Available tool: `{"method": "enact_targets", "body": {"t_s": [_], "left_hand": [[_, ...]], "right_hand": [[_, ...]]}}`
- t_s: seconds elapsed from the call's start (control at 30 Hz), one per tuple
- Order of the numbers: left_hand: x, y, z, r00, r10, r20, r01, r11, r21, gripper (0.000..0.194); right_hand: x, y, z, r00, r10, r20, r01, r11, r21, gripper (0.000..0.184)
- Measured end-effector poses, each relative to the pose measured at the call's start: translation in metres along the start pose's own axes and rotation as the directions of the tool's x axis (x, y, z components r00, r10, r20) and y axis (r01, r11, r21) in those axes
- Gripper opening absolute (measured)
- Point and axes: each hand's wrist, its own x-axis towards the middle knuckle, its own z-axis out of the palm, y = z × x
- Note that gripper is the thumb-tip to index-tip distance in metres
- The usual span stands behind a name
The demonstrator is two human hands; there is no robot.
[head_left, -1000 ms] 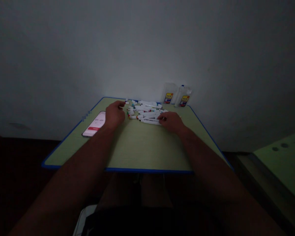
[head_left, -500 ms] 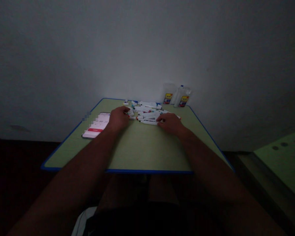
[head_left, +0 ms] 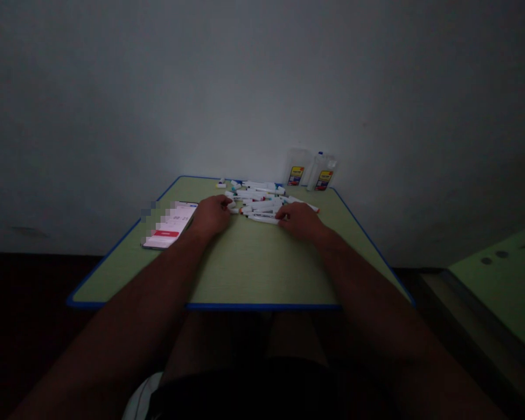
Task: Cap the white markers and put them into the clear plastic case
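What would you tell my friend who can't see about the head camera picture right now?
Two bare hands reach over a pile of white markers on a green table with blue edges: the right hand touches a marker at the near side, the left hand is at the pile's left end. A lit phone lies left; two clear containers stand at the back right.

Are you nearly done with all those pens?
Doesn't look like it. Only one blue-topped pen seems to stand up, at a box. The right hand touches a white pen; the left hand is at loose caps. Left over: a messy pile on the table.
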Motion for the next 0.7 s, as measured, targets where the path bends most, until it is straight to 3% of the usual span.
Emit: {"method": "enact_targets", "body": {"t_s": [0.7], "left_hand": [[-0.0006,0.0002,0.0015,1.000,-0.006,-0.004,0.006,0.999,-0.031,0.046]], "right_hand": [[-0.0037,-0.0068,-0.0010,0.997,0.029,0.070,-0.039,0.989,0.145,0.023]]}}
